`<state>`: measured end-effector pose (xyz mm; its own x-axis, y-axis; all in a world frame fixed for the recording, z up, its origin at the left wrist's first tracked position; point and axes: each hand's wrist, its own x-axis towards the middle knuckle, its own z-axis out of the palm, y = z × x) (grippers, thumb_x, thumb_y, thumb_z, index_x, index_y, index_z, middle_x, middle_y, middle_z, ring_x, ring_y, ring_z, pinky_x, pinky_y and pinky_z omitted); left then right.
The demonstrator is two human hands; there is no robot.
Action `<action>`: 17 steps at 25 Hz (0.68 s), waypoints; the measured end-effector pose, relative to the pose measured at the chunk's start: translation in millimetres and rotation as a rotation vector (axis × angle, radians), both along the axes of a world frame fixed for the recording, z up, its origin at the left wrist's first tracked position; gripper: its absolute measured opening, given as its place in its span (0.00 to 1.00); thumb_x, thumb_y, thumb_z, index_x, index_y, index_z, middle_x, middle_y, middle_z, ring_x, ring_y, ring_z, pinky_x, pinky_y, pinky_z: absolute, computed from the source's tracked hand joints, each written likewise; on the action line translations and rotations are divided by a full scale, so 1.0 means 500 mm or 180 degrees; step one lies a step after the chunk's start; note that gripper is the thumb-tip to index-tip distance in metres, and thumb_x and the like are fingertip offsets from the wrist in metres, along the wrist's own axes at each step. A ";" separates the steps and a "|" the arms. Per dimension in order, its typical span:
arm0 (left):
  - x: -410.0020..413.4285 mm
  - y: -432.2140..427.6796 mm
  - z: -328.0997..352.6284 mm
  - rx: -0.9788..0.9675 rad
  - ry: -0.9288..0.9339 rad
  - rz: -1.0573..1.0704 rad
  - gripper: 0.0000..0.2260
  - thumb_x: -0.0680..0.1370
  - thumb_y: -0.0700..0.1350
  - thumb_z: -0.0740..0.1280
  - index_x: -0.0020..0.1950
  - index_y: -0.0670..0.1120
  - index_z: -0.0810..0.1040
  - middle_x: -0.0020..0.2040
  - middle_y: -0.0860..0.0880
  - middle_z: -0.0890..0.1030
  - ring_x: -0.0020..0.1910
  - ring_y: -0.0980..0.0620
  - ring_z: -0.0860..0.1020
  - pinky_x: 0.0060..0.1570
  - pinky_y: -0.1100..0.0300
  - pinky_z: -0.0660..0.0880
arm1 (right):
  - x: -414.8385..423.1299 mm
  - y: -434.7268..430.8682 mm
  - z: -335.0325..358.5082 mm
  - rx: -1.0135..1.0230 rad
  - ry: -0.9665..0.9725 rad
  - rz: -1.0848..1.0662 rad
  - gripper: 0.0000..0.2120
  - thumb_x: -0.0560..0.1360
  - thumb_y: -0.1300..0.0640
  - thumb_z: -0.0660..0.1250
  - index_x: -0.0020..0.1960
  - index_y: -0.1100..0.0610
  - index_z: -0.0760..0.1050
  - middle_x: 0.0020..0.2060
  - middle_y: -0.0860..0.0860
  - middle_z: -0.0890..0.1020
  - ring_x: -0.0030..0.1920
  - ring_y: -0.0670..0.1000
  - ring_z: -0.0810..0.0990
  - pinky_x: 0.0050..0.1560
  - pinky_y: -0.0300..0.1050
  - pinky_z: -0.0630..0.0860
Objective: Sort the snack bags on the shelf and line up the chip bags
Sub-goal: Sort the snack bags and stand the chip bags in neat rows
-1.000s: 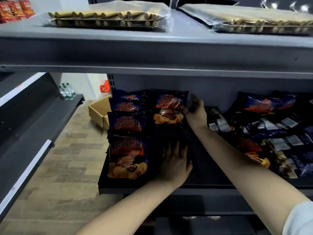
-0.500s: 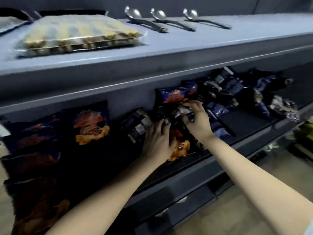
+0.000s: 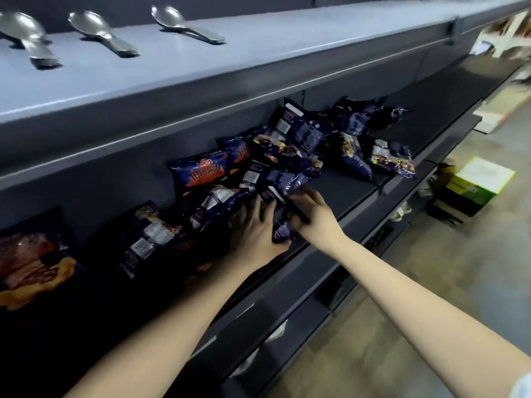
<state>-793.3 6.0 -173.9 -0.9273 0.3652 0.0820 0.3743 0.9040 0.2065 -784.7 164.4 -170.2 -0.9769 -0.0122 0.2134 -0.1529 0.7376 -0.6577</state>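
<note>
A jumbled heap of dark blue snack bags (image 3: 298, 139) covers the middle of the dark shelf (image 3: 344, 185). One chip bag (image 3: 198, 170) with red lettering leans at the back, another chip bag (image 3: 31, 262) lies far left. My left hand (image 3: 255, 231) presses flat on the near bags, fingers spread. My right hand (image 3: 313, 211) pinches a small dark blue snack bag (image 3: 283, 228) at the shelf's front edge, between both hands. More blue bags (image 3: 393, 159) lie to the right.
Three metal spoons (image 3: 184, 24) rest on the grey upper shelf (image 3: 258, 61). A green and white box (image 3: 477, 182) sits on the floor at the right. The right part of the dark shelf (image 3: 448, 101) holds no bags. Lower shelves run beneath.
The view swung right from the lined-up chip bags to the jumbled heap. Both hands moved into the heap; the right hand has closed on a small blue bag at the front.
</note>
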 end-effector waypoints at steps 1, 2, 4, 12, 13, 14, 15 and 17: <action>-0.010 0.011 -0.010 -0.0091 0.0029 0.0035 0.42 0.70 0.63 0.66 0.76 0.50 0.49 0.77 0.42 0.46 0.74 0.37 0.49 0.69 0.38 0.55 | 0.001 0.009 -0.005 -0.0035 -0.0089 0.0111 0.23 0.75 0.60 0.65 0.69 0.58 0.68 0.69 0.59 0.65 0.71 0.56 0.63 0.64 0.35 0.59; -0.018 0.022 -0.020 -0.0131 0.0068 0.0075 0.43 0.69 0.63 0.67 0.76 0.50 0.49 0.77 0.41 0.46 0.74 0.36 0.48 0.69 0.37 0.54 | 0.001 0.018 -0.010 -0.0084 -0.0189 0.0224 0.24 0.75 0.59 0.65 0.70 0.58 0.67 0.68 0.58 0.66 0.71 0.55 0.63 0.63 0.32 0.58; -0.027 0.039 -0.035 -0.0087 0.0139 0.0133 0.44 0.68 0.63 0.67 0.76 0.50 0.49 0.77 0.40 0.46 0.74 0.35 0.48 0.68 0.35 0.55 | -0.001 0.036 -0.022 -0.0100 -0.0422 0.0438 0.27 0.75 0.57 0.66 0.72 0.56 0.64 0.68 0.56 0.68 0.69 0.54 0.66 0.61 0.31 0.58; -0.030 0.064 -0.048 0.0072 0.0439 0.0349 0.45 0.66 0.61 0.71 0.75 0.51 0.53 0.76 0.42 0.52 0.73 0.37 0.54 0.67 0.37 0.59 | -0.001 0.068 -0.023 -0.0267 -0.0741 0.0979 0.35 0.72 0.65 0.65 0.75 0.53 0.55 0.69 0.49 0.69 0.65 0.48 0.71 0.54 0.26 0.65; -0.026 0.066 -0.041 0.0269 0.0471 0.0342 0.44 0.66 0.59 0.73 0.75 0.51 0.55 0.76 0.42 0.54 0.73 0.37 0.56 0.66 0.37 0.61 | -0.001 0.070 -0.013 -0.0512 -0.0751 0.1051 0.35 0.72 0.67 0.64 0.75 0.52 0.55 0.68 0.47 0.69 0.65 0.44 0.71 0.54 0.26 0.67; -0.022 0.070 -0.028 0.0555 0.0501 0.0363 0.44 0.65 0.56 0.74 0.75 0.50 0.56 0.76 0.42 0.54 0.73 0.38 0.57 0.66 0.38 0.63 | -0.001 0.072 0.001 -0.0850 -0.0748 0.1143 0.35 0.72 0.69 0.63 0.74 0.51 0.56 0.67 0.46 0.69 0.63 0.40 0.71 0.55 0.26 0.68; -0.019 0.074 -0.012 0.0892 0.0546 0.0402 0.43 0.65 0.53 0.75 0.75 0.51 0.57 0.76 0.43 0.55 0.73 0.39 0.57 0.67 0.41 0.64 | -0.002 0.072 0.015 -0.1229 -0.0725 0.1242 0.35 0.71 0.72 0.62 0.73 0.50 0.57 0.65 0.46 0.69 0.61 0.38 0.72 0.57 0.28 0.70; -0.008 0.074 0.029 0.1488 0.0714 0.0505 0.41 0.65 0.49 0.76 0.74 0.50 0.59 0.75 0.45 0.56 0.73 0.43 0.59 0.67 0.49 0.64 | -0.014 0.069 0.043 -0.1822 -0.0692 0.1426 0.36 0.71 0.76 0.60 0.71 0.47 0.58 0.63 0.50 0.72 0.59 0.43 0.75 0.59 0.37 0.73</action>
